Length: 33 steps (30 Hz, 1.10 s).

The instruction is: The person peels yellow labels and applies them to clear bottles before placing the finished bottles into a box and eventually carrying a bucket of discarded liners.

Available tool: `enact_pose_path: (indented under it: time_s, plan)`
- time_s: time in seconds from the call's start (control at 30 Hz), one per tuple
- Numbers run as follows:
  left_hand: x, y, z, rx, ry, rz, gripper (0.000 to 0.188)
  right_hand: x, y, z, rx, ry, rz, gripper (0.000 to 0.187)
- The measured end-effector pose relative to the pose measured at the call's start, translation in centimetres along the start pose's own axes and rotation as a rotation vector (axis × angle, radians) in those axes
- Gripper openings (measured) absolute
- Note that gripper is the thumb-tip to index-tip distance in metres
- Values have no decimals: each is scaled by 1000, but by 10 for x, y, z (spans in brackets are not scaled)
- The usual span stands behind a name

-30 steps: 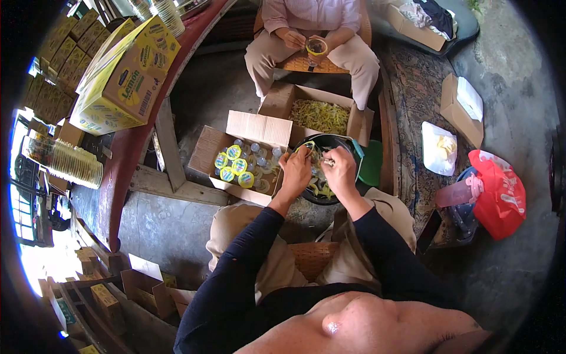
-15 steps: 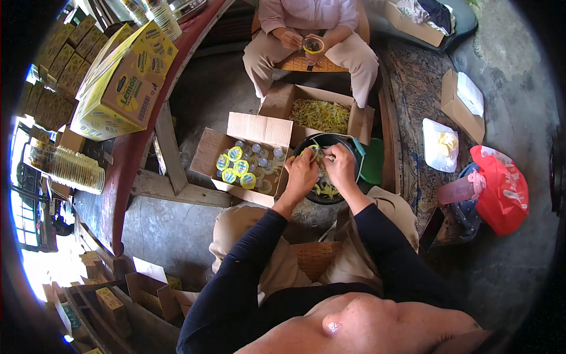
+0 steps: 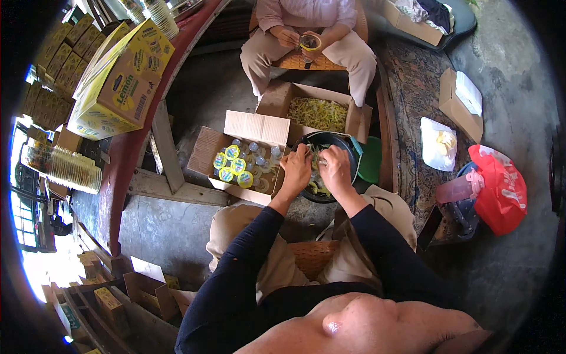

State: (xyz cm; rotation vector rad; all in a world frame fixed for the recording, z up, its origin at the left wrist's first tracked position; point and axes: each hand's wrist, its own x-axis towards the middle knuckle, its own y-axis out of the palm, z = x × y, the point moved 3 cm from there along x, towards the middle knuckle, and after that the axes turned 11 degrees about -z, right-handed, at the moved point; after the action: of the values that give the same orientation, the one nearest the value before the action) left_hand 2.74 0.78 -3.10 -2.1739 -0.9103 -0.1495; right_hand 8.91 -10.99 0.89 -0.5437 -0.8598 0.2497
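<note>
Between my knees stands a black bucket (image 3: pixel 344 144) with yellow-green strips in it. Over its left side is my left hand (image 3: pixel 296 169), its fingers bent and pinched together. My right hand (image 3: pixel 334 167) is just beside it above the bucket, also with curled fingers. Whatever the fingertips hold is too small and too covered to make out. Left of the bucket, an open carton (image 3: pixel 202 154) contains clear plastic cups, several with yellow-rimmed printed lids (image 3: pixel 237 166). Beyond the bucket, another carton (image 3: pixel 275 98) holds a heap of yellow-green strips (image 3: pixel 318 114).
Across from me a seated person holds a small cup (image 3: pixel 309 42). A red-edged table (image 3: pixel 118 177) on the left bears a yellow printed carton (image 3: pixel 121 88) and stacked plastic cups (image 3: pixel 65 168). At right are a green lid-like piece (image 3: pixel 370 160), a red bag (image 3: pixel 500 192) and a pink bottle (image 3: pixel 457 189).
Both hands stay over the bucket. The left hand has shifted slightly left and turned, and the yellow-green piece seen at its fingertips no longer shows. The right-hand fingers have curled downward.
</note>
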Motion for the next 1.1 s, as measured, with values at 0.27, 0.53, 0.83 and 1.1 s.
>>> enact_pose_path:
  time_s: [0.27, 0.53, 0.83, 1.1]
  plan:
    - [-1, 1, -2, -52, 31, -35, 14, -2, 10, -23, 169, 258, -38, 19]
    - [3, -2, 1, -2, -48, 19, 15, -2, -6, 5, 38, -1, -48, 23]
    - [-9, 6, -9, -69, 4, 49, 15, 1, 11, -21, 106, 268, -27, 17]
    - [2, -4, 7, -77, -161, 6, 18, 2, -3, -5, 71, 138, -38, 17]
